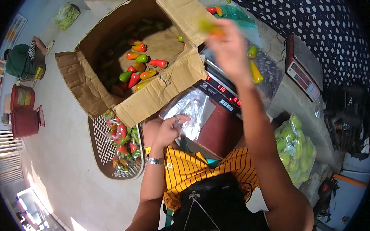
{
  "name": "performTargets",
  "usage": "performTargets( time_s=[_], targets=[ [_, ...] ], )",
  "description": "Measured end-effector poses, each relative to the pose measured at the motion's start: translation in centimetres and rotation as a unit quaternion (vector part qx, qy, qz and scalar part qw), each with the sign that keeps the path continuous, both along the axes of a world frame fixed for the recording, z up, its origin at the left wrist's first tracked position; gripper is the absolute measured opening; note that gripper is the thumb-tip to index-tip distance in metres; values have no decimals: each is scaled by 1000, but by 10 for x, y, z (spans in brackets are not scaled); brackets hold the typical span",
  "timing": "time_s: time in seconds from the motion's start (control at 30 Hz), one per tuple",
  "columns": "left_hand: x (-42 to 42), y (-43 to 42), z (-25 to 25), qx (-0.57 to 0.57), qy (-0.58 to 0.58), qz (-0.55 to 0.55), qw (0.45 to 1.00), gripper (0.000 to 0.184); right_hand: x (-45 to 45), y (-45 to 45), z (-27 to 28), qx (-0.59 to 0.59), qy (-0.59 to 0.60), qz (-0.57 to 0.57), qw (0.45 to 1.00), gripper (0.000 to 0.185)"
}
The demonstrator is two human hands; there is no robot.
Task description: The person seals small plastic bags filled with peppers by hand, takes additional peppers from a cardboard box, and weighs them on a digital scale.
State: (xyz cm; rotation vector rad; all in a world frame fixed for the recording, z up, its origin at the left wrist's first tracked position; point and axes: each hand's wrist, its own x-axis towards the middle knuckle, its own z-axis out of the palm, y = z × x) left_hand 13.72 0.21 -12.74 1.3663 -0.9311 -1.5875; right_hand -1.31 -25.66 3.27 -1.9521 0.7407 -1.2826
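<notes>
My left hand (167, 131), with a metal watch at its wrist, pinches the edge of a clear plastic bag (193, 109) above a dark red box (221, 129). My right hand (230, 45) is raised and smeared by motion, its fingers closed on a green-and-orange pepper (211, 29). Under that hand is a digital scale (223, 91) with red lit digits, partly hidden by my arm. Left of it stands an open cardboard box (157, 89) with several red, orange and green peppers (139, 68) inside.
A plastic basket (97, 146) holds bagged peppers. At right are a second scale (304, 73) and a bag of green produce (294, 149). Loose peppers (256, 72) lie on the dark surface. A person (22, 61) is at far left, near red tubs (24, 112).
</notes>
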Motion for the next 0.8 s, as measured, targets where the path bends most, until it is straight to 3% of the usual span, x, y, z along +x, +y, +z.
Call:
performTargets(
  time_s=[0.03,0.1,0.17,0.2,0.27,0.33,0.43,0.57,0.63,0.67,0.77,0.8],
  targets=[
    [-1,-3,1,-3,-1,-2,1000,59,30,17,19,109,101,81,986,35],
    [1,-3,4,4,13,-1,1000,58,87,2,-17,-73,224,100,967,40],
    [5,-1,-1,16,27,0,1000,54,134,-7,-23,68,424,86,899,42],
    [5,0,-3,10,36,7,999,53,153,-14,-32,70,488,97,864,42],
    [3,-1,-4,-5,51,16,999,52,188,-24,-55,71,606,115,784,40],
    [5,-2,0,-2,40,9,999,50,213,-8,-58,-36,612,116,782,35],
    [4,-1,-6,7,30,4,1000,50,265,-5,-132,-69,560,179,806,32],
    [6,1,-9,20,29,17,999,49,258,-2,-121,-67,532,129,834,28],
    [3,1,-7,14,34,21,999,48,227,2,-92,-58,367,84,924,27],
    [4,5,-6,10,31,15,999,47,198,9,-72,8,248,96,964,28],
    [0,-3,-2,-4,40,16,999,47,67,21,-6,121,-50,88,987,36],
    [-2,-4,0,-5,44,18,999,47,14,19,14,57,5,-22,998,38]
  ],
)
